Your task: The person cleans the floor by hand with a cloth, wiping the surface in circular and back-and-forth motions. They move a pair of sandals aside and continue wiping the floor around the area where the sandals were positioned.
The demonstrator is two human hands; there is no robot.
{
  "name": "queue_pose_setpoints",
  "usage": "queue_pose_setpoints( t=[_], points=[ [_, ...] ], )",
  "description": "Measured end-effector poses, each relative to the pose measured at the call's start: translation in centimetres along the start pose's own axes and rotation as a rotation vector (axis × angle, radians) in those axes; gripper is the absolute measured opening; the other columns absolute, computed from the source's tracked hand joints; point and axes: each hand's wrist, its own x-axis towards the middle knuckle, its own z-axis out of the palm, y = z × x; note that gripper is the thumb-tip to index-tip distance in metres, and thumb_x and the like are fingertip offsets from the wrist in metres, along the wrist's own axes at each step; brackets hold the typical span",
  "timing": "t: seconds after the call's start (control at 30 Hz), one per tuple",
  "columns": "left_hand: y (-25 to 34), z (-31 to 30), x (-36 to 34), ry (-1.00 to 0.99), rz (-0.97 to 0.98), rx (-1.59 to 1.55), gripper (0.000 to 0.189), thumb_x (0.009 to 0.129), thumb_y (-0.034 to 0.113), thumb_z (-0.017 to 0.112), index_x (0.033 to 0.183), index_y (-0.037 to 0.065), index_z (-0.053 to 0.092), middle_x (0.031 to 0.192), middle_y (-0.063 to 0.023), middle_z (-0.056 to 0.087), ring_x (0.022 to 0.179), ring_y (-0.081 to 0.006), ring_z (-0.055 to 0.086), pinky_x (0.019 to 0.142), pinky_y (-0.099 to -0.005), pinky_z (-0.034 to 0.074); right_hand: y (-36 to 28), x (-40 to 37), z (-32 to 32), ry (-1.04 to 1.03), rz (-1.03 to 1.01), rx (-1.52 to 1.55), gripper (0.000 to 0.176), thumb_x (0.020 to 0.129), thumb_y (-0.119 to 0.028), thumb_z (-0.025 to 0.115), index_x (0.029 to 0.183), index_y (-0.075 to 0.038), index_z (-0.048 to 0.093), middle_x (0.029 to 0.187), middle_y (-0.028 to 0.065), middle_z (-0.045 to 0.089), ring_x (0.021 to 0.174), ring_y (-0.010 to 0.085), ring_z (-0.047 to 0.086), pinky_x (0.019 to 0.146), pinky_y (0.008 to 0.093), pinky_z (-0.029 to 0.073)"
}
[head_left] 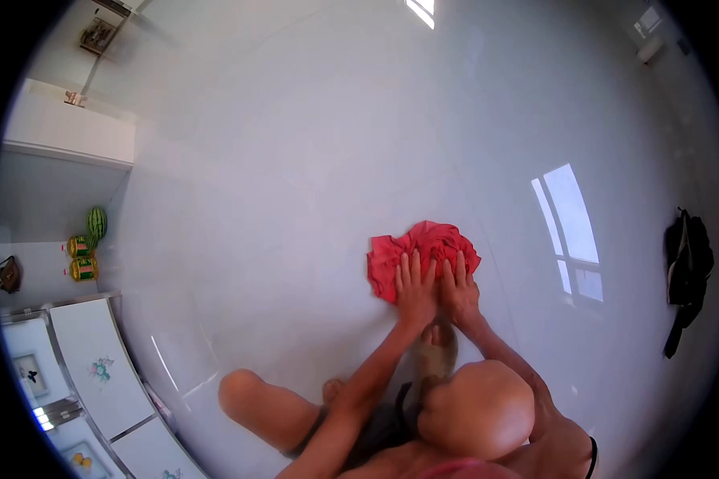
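A crumpled red cloth (383,263) lies on the glossy pale floor in front of my body. My left hand (416,294) rests on its lower middle, fingers stretched forward and palm down. Close beside it, my right hand (458,295) presses on the cloth's right part with its fingers also extended. Both hands lie flat on top and do not wrap around the fabric. Part of the cloth is hidden beneath them.
My bent knee (479,411) and a foot (437,331) are just behind the hands. On the left stand white cabinets (96,367), with a watermelon (97,223) and yellow oil bottles (81,269) nearby. A dark garment or bag (687,267) is at the right.
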Motion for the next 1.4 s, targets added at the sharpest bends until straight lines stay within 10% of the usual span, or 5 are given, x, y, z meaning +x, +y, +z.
queue_pose_setpoints(
  t=[0.57,1.0,1.4],
  points=[
    [-4.3,2.2,12.0,0.001,-0.004,0.106,0.067,0.101,0.025,0.059,0.164,0.011,0.041,0.172,-0.0268,0.025,0.16,-0.0513,0.018,0.129,-0.0622,0.015,1.9,13.4,2.4,0.069,0.061,0.088,0.073,0.088,-0.02,0.076,0.153,0.001,0.05,0.162,0.0366,0.038,0.097,0.0463,0.068,0.076,0.0539,0.06],
    [9.5,4.0,0.4,-0.337,0.323,0.034,0.061,0.106,0.033,0.052,0.165,0.017,0.043,0.177,-0.0177,0.023,0.165,-0.0402,0.011,0.133,-0.0562,0.006,6.9,-8.7,-3.6,0.203,0.348,0.007,0.064,0.088,-0.006,0.076,0.147,0.003,0.055,0.158,0.0391,0.042,0.114,0.0539,0.067,0.084,0.0543,0.062],
    [4.5,5.9,18.1,-0.022,0.437,-0.176,0.059,0.101,0.025,0.059,0.158,0.01,0.051,0.169,-0.0221,0.037,0.16,-0.0428,0.027,0.131,-0.0572,0.019,12.2,10.0,-3.4,0.179,0.328,-0.023,0.058,0.093,-0.015,0.071,0.148,-0.002,0.055,0.153,0.0405,0.047,0.106,0.0504,0.072,0.075,0.0523,0.063]
  ],
)
